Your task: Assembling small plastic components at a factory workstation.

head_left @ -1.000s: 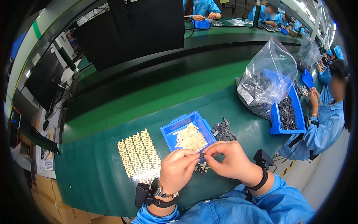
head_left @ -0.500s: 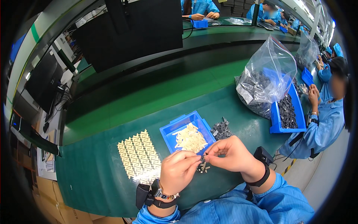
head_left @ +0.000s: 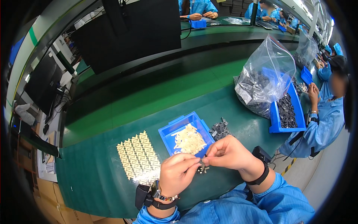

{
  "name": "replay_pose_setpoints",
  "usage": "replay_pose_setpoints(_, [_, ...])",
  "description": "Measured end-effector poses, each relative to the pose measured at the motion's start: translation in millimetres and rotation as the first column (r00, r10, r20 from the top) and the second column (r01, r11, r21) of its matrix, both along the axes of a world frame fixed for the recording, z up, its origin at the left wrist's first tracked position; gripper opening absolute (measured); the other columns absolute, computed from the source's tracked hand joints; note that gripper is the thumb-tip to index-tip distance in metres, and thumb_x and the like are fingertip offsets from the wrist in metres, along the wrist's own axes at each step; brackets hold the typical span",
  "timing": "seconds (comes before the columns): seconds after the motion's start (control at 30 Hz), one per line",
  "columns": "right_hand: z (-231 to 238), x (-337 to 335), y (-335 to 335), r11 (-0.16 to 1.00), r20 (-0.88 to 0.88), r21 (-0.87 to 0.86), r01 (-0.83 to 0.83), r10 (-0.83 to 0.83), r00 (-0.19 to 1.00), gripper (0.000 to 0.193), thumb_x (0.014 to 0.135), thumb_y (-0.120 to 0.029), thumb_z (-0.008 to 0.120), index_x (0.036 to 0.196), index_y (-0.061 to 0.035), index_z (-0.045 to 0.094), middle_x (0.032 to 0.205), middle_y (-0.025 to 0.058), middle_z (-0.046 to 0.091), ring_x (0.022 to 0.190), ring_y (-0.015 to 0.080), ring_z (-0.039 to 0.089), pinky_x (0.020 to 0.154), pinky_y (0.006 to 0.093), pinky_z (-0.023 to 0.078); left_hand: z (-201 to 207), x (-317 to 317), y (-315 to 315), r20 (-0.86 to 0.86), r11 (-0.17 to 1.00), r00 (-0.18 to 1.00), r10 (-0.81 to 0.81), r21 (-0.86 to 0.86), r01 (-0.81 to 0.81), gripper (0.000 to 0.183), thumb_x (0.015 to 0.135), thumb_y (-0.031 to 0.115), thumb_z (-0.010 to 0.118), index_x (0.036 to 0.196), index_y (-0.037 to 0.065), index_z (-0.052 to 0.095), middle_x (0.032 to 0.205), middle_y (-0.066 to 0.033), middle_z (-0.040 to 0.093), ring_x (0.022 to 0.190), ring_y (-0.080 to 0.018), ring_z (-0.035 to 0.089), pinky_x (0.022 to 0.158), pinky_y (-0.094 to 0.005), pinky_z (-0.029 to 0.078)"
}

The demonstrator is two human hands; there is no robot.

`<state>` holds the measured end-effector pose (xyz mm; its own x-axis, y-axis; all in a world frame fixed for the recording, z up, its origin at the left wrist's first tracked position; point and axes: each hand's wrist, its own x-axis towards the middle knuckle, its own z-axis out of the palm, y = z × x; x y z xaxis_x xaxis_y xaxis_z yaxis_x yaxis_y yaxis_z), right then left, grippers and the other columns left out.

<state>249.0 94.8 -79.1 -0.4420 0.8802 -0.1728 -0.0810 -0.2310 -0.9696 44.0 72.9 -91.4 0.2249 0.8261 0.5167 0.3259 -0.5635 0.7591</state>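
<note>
My left hand (head_left: pixel 176 172) and my right hand (head_left: pixel 230 154) meet fingertip to fingertip just in front of a blue tray (head_left: pixel 164 135). Both are closed in a pinch on a small dark plastic piece (head_left: pixel 203 159), mostly covered by the fingers. Cream-coloured small parts (head_left: pixel 189 140) lie heaped in the tray. Beneath the fingertips, a few dark and light pieces (head_left: pixel 203 169) are scattered on the green tabletop. Left of my left hand lies a sheet of cream pieces in zigzag rows (head_left: pixel 138 156). A pile of dark grey parts (head_left: pixel 220 129) sits beyond my right hand.
A large clear bag of dark parts (head_left: pixel 257 89) leans by a blue bin (head_left: pixel 275 125) at the right. Close beside it sits a co-worker in blue (head_left: pixel 324 119). A black monitor (head_left: pixel 130 41) hangs over the green bench (head_left: pixel 112 179). Other people work farther back.
My hands stay together with the fingertips shifting slightly around the small dark piece. The view has moved a little; trays and piles keep their places.
</note>
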Motion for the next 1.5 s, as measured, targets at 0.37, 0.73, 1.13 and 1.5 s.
replay_pose_setpoints(0.37, [0,2,-1,0.999,0.009,-0.034,0.005,-0.005,1.0,0.01,0.082,0.0,0.077,0.075,0.0036,0.072,0.076,0.0082,0.072,0.071,0.0084,0.067,0.064,0.0201,0.052,1,0,5,-0.103,0.979,0.993,-0.052,0.191,0.071,0.017,0.068,-0.004,0.079,0.081,0.002,0.072,0.082,-0.0086,0.071,0.073,-0.0227,0.07,0.064,-0.0311,0.056])
replay_pose_setpoints(0.73, [-15,-7,-4,0.951,-0.633,-0.262,-0.163,-0.042,0.773,0.017,0.086,0.005,0.071,0.09,-0.0023,0.056,0.091,0.009,0.07,0.084,0.0158,0.07,0.076,0.0259,0.056,2,0,-1,0.113,0.991,0.985,-0.132,0.043,0.128,0.019,0.071,-0.009,0.08,0.088,-0.003,0.072,0.087,-0.015,0.071,0.076,-0.0209,0.072,0.063,-0.0273,0.057])
replay_pose_setpoints(1.13, [11,6,-7,0.7,0.126,0.682,-0.211,0.172,0.977,0.021,0.085,0.002,0.072,0.106,0.0018,0.071,0.093,0.0128,0.07,0.081,0.0238,0.068,0.072,0.0306,0.054,-3,-6,0,0.263,0.966,0.932,-0.251,0.014,0.257,0.015,0.071,-0.008,0.082,0.077,-0.005,0.068,0.081,-0.0177,0.072,0.067,-0.0202,0.071,0.059,-0.0272,0.058])
replay_pose_setpoints(1.5, [-7,10,-27,0.745,0.052,0.654,-0.131,0.129,0.99,0.028,0.083,0.003,0.071,0.111,0.0013,0.068,0.095,0.0127,0.068,0.085,0.0252,0.067,0.074,0.0332,0.053,-4,2,-4,0.209,0.961,0.941,-0.265,-0.021,0.276,0.013,0.07,-0.003,0.083,0.076,-0.002,0.07,0.081,-0.0125,0.072,0.069,-0.0215,0.072,0.06,-0.0284,0.057])
